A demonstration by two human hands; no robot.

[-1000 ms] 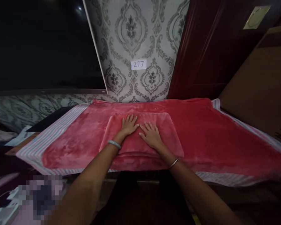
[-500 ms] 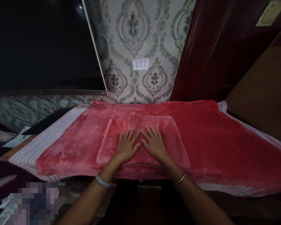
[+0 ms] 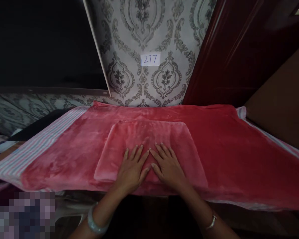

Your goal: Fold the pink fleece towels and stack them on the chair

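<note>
A plush pink-red cloth folded into a rectangle (image 3: 149, 131) lies in the middle of a larger red plush cover (image 3: 226, 149). My left hand (image 3: 132, 167) rests palm down on the near left part of the folded cloth, fingers spread. Beside it, my right hand (image 3: 168, 166) lies flat on the same cloth, its fingers also apart. The index fingertips almost meet. A pale bangle circles my left wrist and a thin silver one my right. What the folded cloth is, a blanket or some other piece, I cannot tell.
Striped edging (image 3: 45, 139) runs along the cover's left side. A large dark screen (image 3: 45, 43) stands at the back left, before patterned wallpaper bearing a paper label (image 3: 150, 59) marked 277. Dark red wood panelling (image 3: 219, 56) and a brown panel (image 3: 286, 96) border the right.
Both hands have slid nearer to me over the folded cloth, staying flat. The camera view has shifted a little closer.
</note>
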